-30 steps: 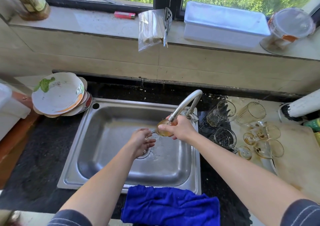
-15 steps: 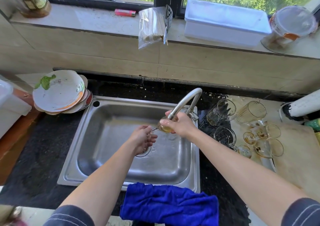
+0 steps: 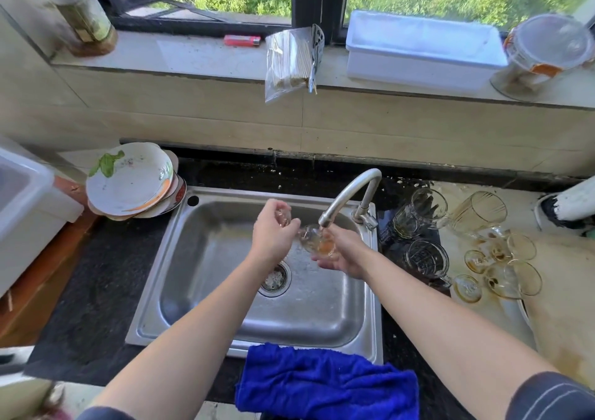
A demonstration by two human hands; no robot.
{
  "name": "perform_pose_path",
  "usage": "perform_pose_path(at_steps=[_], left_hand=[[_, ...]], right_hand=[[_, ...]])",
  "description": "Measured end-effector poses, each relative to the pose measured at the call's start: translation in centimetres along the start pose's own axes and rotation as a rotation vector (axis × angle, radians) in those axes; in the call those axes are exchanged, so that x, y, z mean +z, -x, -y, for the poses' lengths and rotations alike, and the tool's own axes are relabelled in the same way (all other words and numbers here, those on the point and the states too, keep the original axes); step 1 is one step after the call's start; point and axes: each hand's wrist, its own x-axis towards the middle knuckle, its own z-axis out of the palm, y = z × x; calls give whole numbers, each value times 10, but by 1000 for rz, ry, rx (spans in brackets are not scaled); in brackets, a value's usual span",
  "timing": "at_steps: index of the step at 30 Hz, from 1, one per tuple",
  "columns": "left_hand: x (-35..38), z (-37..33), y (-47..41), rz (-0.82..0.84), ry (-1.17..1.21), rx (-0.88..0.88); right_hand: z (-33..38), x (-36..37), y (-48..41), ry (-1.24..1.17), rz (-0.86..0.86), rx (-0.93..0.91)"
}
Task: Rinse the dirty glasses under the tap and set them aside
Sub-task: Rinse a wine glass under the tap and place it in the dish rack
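Head view: rounded glass [image 3: 317, 241] (amber-stained) beneath curved steel tap [image 3: 349, 192]

One sink [image 3: 193, 274], one tap [image 3: 347, 194], one blue cloth [image 3: 325, 384], one red lighter [image 3: 242, 40]
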Motion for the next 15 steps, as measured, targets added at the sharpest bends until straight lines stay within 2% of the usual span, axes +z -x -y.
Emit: perform_pose_path(at_steps=[3, 5, 7, 9, 11, 13, 15], left_hand=[[-3, -7, 8, -65, -137, 116], [-7, 1, 6, -90, -170, 56], [-8, 12, 0, -38, -161, -142], [-5, 14, 1, 99, -22, -408], [0, 15, 5, 215, 148, -630], [7, 18, 8, 243, 239, -707], [14, 19, 11, 211, 206, -628]], right_hand=[[1, 5, 6, -94, 77, 16], [4, 8, 6, -36, 34, -70], [6, 8, 0, 133, -58, -238], [5, 6, -3, 346, -127, -426], [1, 4, -3, 660, -227, -605], [0, 2, 0, 961, -365, -729], [5, -5, -1, 1076, -439, -659]])
